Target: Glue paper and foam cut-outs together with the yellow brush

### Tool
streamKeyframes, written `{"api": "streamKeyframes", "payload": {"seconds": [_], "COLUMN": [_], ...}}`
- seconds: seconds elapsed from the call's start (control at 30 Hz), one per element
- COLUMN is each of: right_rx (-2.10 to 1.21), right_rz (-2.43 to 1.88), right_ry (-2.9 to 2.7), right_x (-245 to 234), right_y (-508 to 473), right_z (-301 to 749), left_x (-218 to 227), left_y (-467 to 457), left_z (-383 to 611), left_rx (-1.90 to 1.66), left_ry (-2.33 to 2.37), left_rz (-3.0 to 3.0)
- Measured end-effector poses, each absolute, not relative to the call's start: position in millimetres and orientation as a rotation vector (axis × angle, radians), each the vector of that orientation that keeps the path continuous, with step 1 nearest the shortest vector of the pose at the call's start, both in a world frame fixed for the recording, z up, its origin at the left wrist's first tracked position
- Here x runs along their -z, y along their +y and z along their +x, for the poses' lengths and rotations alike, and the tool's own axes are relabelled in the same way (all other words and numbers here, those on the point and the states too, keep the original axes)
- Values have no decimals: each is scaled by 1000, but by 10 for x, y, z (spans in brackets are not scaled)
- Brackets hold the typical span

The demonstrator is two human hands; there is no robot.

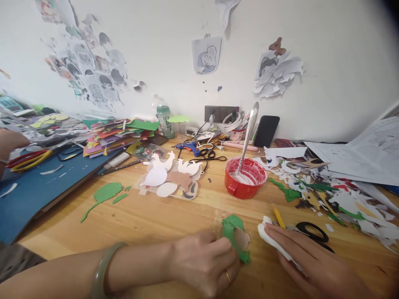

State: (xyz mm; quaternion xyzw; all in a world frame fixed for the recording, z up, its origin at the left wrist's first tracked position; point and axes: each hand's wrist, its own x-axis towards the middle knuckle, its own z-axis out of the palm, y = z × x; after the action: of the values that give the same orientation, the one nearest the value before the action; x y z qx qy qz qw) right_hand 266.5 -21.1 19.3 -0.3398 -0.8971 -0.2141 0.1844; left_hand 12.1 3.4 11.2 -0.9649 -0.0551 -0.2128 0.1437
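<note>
My left hand [204, 259], with a ring and a bangle on its arm, is closed, its curled fingertips at a green paper cutout [229, 228]. A brownish piece [242, 238] lies against this cutout on the wooden table [149, 232]; my fingers hide part of the green. Between the fingers and palm of my right hand [314, 257] is a folded white tissue [271, 236], close to the table to the right of the cutout. A yellow pencil [278, 216] and black-handled scissors [312, 231] lie just beyond that hand.
A red bowl [243, 189] of white paste holds a spoon [249, 131]. Behind my left hand sits a plastic tray [195, 191] of cutouts; a green leaf [107, 192] lies left. Paper scraps [343, 199] heap right. Another person's hand [12, 143] is near red-and-yellow-handled scissors [31, 160].
</note>
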Motion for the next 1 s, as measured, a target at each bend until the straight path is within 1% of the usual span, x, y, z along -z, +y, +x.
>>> {"api": "streamKeyframes", "payload": {"seconds": [0.27,0.47,0.57,0.63,0.73,0.9,1.0], "right_rx": [224,52,-44,-5,166,361,517], "right_rz": [-1026,-853,-786,-752,-777,-754,-826], "right_ry": [-2456,-2465,-2483,-2528,-2545,-2559,-2578], "right_x": [-220,-87,-56,-100,-169,-71,-66], "right_y": [-111,1,77,130,164,119,97], "right_z": [2440,2174,2118,2121,2127,2147,2175], "left_x": [-149,-73,-36,-32,-34,-22,-19], "left_y": [-128,-59,-18,-4,8,19,19], "left_z": [3,-79,-68,-61,-61,-76,-81], "left_rx": [583,506,422,395,412,435,426], "left_ry": [-296,-513,-535,-524,-520,-507,-505], "left_rz": [-2889,-2841,-2903,-2932,-2938,-2929,-2940]}}
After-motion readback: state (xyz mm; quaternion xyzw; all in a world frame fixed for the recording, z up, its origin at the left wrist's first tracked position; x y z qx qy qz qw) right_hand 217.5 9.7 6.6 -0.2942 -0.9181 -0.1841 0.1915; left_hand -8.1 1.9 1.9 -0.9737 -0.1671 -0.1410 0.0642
